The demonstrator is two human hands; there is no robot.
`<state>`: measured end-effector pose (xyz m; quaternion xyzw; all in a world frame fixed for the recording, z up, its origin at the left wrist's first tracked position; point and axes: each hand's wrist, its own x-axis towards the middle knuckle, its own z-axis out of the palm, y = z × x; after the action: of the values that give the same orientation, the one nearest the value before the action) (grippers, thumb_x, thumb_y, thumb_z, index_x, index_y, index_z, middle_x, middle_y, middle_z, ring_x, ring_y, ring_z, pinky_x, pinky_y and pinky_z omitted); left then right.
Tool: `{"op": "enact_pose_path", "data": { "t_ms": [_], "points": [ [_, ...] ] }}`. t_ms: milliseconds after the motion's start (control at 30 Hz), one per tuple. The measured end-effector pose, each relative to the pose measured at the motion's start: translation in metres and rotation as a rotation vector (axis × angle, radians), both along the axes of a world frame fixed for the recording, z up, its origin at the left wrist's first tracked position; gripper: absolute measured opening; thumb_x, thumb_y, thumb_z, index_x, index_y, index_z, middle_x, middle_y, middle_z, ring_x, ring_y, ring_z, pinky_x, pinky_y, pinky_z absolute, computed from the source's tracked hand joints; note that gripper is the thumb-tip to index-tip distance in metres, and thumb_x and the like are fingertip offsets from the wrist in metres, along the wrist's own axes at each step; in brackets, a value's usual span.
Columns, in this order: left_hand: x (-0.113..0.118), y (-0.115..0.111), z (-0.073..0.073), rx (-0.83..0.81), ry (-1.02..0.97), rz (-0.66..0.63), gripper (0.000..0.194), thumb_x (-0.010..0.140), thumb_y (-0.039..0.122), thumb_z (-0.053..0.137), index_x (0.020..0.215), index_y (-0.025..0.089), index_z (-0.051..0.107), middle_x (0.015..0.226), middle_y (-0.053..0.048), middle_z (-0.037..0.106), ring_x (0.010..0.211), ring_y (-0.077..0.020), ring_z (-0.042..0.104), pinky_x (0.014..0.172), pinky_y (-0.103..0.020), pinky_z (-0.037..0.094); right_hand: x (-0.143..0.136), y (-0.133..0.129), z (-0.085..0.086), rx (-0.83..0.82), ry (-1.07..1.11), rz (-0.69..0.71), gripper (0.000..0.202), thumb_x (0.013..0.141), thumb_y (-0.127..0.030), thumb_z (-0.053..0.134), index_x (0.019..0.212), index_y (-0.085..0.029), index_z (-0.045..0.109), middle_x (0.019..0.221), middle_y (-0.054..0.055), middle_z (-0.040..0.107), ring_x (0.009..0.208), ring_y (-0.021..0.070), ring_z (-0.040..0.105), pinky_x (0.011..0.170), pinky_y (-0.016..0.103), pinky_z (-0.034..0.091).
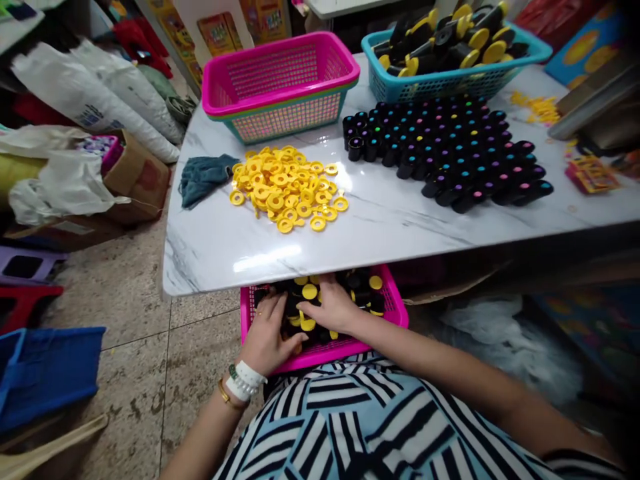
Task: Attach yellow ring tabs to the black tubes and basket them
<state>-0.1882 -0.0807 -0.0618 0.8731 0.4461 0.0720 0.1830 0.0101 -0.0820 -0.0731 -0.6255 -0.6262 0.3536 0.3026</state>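
Left hand loosely spread, right hand reaching (fingertips hidden; grip unclear); both in the lower pink basket.

This is looking like a small assembly workshop: yellow rings are lying heaped at twelve o'clock on a table, black tubes are standing massed at one o'clock, and sacks and cartons are crowding the floor at ten.
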Motion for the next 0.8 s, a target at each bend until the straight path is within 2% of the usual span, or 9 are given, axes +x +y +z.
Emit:
{"op": "enact_pose_path", "data": {
  "t_ms": [100,200,267,333,367,433,567,700,800],
  "points": [
    [-0.008,-0.009,0.008,0.054,-0.059,0.053,0.07,0.085,0.046,0.057,0.144,0.017,0.033,0.142,-0.015,0.044,0.134,-0.0301,0.041,0.11,-0.047,0.039,-0.004,-0.001,0.01,0.027,-0.007,0.076,0.079,0.073,-0.041,0.071,0.142,-0.018,0.037,0.137,0.016,0.046,0.129,0.0329,0.042,0.107,0.046,0.037],
    [-0.014,-0.012,0.014,0.195,-0.124,0.25,0.061,0.087,0.041,0.056,0.142,0.021,0.038,0.142,-0.013,0.045,0.133,-0.0277,0.042,0.113,-0.044,0.036,0.019,-0.018,0.025,0.12,0.0,0.109,0.062,0.083,-0.039,0.062,0.139,-0.021,0.043,0.132,0.012,0.053,0.123,0.0275,0.05,0.103,0.041,0.041],
    [-0.021,-0.005,0.01,0.234,-0.133,0.428,0.062,0.087,0.041,0.055,0.141,0.015,0.04,0.142,-0.017,0.044,0.133,-0.03,0.041,0.113,-0.046,0.035,0.046,-0.034,0.029,0.213,-0.083,-0.005,0.043,0.09,-0.034,0.054,0.13,-0.021,0.053,0.127,0.011,0.059,0.118,0.0256,0.053,0.103,0.039,0.041],
    [-0.029,0.005,0.0,0.112,-0.133,0.57,0.063,0.088,0.042,0.05,0.141,0.01,0.038,0.14,-0.021,0.046,0.131,-0.0318,0.044,0.11,-0.048,0.038,0.076,-0.048,0.023,0.271,-0.286,-0.23,0.036,0.089,-0.034,0.054,0.121,-0.017,0.06,0.123,0.015,0.06,0.119,0.0309,0.051,0.104,0.045,0.037],
    [-0.033,0.011,-0.006,0.011,-0.139,0.626,0.063,0.09,0.042,0.047,0.142,0.01,0.037,0.138,-0.021,0.049,0.129,-0.0316,0.047,0.108,-0.048,0.039,0.089,-0.054,0.017,0.238,-0.379,-0.33,0.038,0.087,-0.035,0.055,0.119,-0.014,0.061,0.121,0.018,0.06,0.117,0.0339,0.052,0.101,0.047,0.039],
    [-0.039,0.019,-0.019,-0.169,-0.17,0.695,0.06,0.092,0.041,0.041,0.144,0.012,0.034,0.139,-0.018,0.051,0.127,-0.0293,0.05,0.108,-0.046,0.039,0.111,-0.066,0.006,0.075,-0.429,-0.396,0.039,0.086,-0.034,0.055,0.118,-0.012,0.06,0.104,0.018,0.066,0.098,0.0332,0.061,0.085,0.044,0.047],
    [-0.045,0.017,-0.034,-0.272,-0.213,0.672,0.061,0.091,0.044,0.038,0.146,0.016,0.033,0.143,-0.013,0.048,0.133,-0.0264,0.044,0.112,-0.042,0.035,0.129,-0.097,0.003,-0.119,-0.284,-0.376,0.03,0.087,-0.03,0.049,0.114,-0.019,0.056,0.071,0.002,0.064,0.06,0.0216,0.061,0.06,0.031,0.045],
    [-0.041,0.01,-0.037,-0.258,-0.183,0.614,0.063,0.092,0.047,0.036,0.148,0.019,0.03,0.144,-0.01,0.048,0.133,-0.0254,0.045,0.11,-0.039,0.038,0.126,-0.125,0.02,-0.103,-0.163,-0.45,0.019,0.085,-0.033,0.053,0.101,-0.023,0.055,0.056,-0.006,0.051,0.049,0.0162,0.054,0.053,0.027,0.039],
    [-0.032,0.015,-0.036,-0.259,-0.128,0.63,0.066,0.093,0.048,0.033,0.15,0.015,0.026,0.142,-0.013,0.05,0.127,-0.0284,0.051,0.105,-0.041,0.043,0.121,-0.13,0.028,-0.046,-0.145,-0.484,0.019,0.085,-0.034,0.053,0.101,-0.022,0.053,0.054,-0.007,0.046,0.048,0.0152,0.051,0.052,0.026,0.038]
  ]
}}
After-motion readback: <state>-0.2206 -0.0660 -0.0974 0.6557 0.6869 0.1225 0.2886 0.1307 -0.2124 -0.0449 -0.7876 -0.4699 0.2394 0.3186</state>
